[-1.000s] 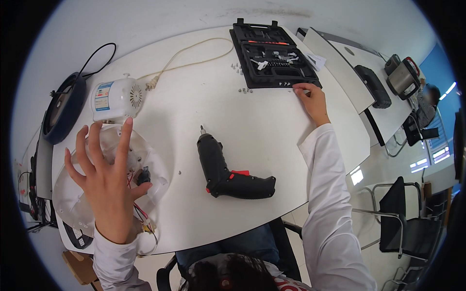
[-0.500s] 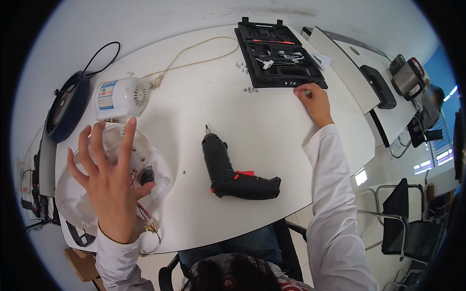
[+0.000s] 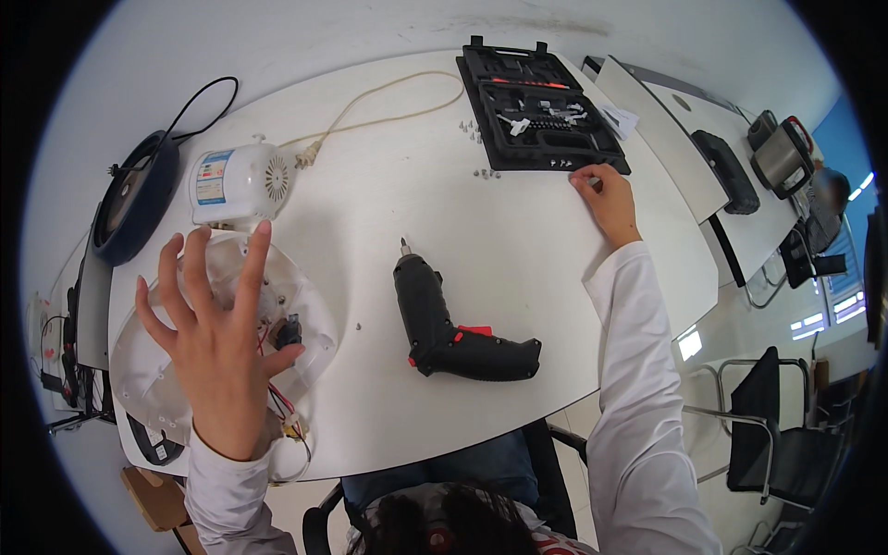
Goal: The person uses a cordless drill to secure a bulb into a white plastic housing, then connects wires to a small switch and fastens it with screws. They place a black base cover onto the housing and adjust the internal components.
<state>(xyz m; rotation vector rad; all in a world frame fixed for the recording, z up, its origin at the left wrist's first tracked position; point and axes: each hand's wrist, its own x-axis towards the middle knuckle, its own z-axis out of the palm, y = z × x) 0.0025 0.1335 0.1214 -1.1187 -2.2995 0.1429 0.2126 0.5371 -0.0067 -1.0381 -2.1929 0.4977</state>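
Note:
My left hand (image 3: pixel 215 342) hovers over an upturned white plastic housing (image 3: pixel 310 365), its fingers spread wide and nothing between them. Inside the housing, partly covered by that hand, are a dark round component (image 3: pixel 287 330) and several coloured wires (image 3: pixel 280 398). At the front edge of an open black tool case (image 3: pixel 518 159), my right hand (image 3: pixel 606 199) has thumb and fingertips drawn together in a pinch; whatever they hold is too small to tell. Several tiny screws (image 3: pixel 561 164) lie on the case rim beside those fingertips. Between my hands a black cordless screwdriver (image 3: pixel 430 324) lies on its side, bit pointing away.
More loose screws (image 3: pixel 486 174) are scattered left of the case, and a single small one (image 3: pixel 359 326) lies near the housing. A white motor unit (image 3: pixel 240 185) with a pale cable (image 3: pixel 370 88) stands far left, beside a dark blue round base (image 3: pixel 139 199). Chairs (image 3: pixel 772 425) stand off right.
The whole picture has shifted slightly to the right. Both hands keep nearly the same pose and place relative to the housing and the tool case.

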